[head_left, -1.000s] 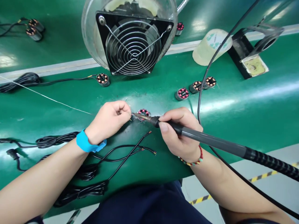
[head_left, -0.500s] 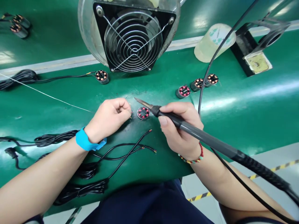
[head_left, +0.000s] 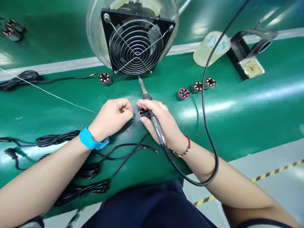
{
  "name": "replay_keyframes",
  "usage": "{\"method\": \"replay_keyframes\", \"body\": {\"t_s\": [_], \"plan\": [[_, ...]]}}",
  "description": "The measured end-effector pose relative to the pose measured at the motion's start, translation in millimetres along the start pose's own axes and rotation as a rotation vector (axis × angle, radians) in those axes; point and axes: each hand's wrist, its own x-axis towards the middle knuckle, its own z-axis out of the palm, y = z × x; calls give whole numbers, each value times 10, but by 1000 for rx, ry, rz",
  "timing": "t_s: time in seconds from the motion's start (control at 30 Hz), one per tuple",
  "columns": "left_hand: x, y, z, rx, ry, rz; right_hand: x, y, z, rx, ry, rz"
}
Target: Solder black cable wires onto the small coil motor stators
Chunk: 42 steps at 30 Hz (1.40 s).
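My left hand is closed in a pinch left of the middle. A thin silvery solder wire runs from the left edge into it, and fine wire tips poke out at its fingertips. My right hand holds a soldering iron, whose tip points away from me toward the fan. The thumb and forefinger of that hand lie on either side of a small motor stator with red windings, partly hidden by the hand and iron. Whether they touch it I cannot tell.
A fan with a wire guard stands at the back. Stators, a tape roll and an iron stand are to the right. Black cables lie at front left. The iron's cord loops over my right forearm.
My right hand has moved left to the red-wound stator, and the iron has swung from pointing left to pointing away from me. My left hand stays nearly still.
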Motion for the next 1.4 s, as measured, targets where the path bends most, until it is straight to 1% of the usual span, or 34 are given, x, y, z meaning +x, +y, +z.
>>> {"method": "replay_keyframes", "body": {"t_s": [0.1,0.3,0.37,0.5,0.57,0.67,0.73,0.87,0.97,1.1,1.2,1.27,1.4], "plan": [[-1,13,-2,11,4,10,14,25,48,29,-55,3],[1,-20,-4,15,-1,48,40,45,95,58,-88,10],[0,-44,2,17,-7,73,44,68,110,50,-68,17],[0,-77,32,-11,-43,120,49,119,123,-28,13,26],[3,-81,49,-67,-45,130,49,126,107,-52,50,18],[12,-86,61,-167,-23,119,41,96,68,-27,113,-37],[16,-92,58,-174,-17,128,31,60,51,-11,117,-74],[7,-103,39,-136,-37,177,21,14,67,-28,73,-112],[-9,-98,30,-140,-55,191,24,23,88,-8,51,-86],[-22,-110,26,-177,-146,218,33,37,80,144,42,19],[-15,-144,15,-156,-188,237,42,27,51,252,39,42],[-8,-158,0,-110,-202,267,45,21,33,275,37,36],[-15,-130,-27,52,-204,384,41,25,20,263,19,34]]}}
